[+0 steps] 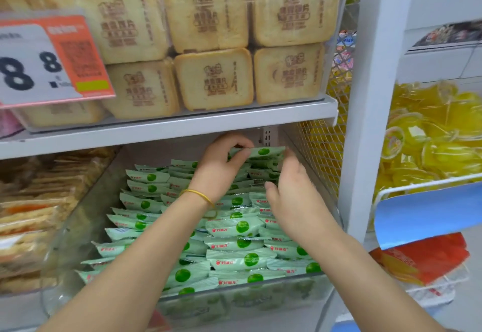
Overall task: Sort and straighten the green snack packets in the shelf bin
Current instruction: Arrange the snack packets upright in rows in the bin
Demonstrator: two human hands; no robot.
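The green packets (240, 227) sit in a clear bin (86, 222) that fills the lower middle of the frame, under the white shelf (182, 123). They're laid in rough overlapping rows, and quite a few in the centre are skewed. The left hand (221, 164), the one with the yellow band (198, 194) on its wrist, is up at the back of the bin, pinching the left end of a raised packet (260, 152) between thumb and fingertips. The right hand (289, 191) is loose and open just right of it with nothing in its grasp. Its fingertips reach toward the packet's right end, but it's too blurry there to say if they touch. My guess on handling: these are light, puffy little pillow packs with slick film, so they'll slide over each other and a nudge to one shifts its neighbours (annoying when you're squaring up rows). The contents are probably soft or crumbly, so I wouldn't squeeze the middle. Best grip looks like the crimped flat seals at either end, one in each hand, then lay it down flat and aligned. Watch the back right corner beside the wire mesh (320, 149), it's tight there. The toast-looking packs (208, 16) on the shelf above and the yellow jelly cups (430, 136) at far right aren't part of this.
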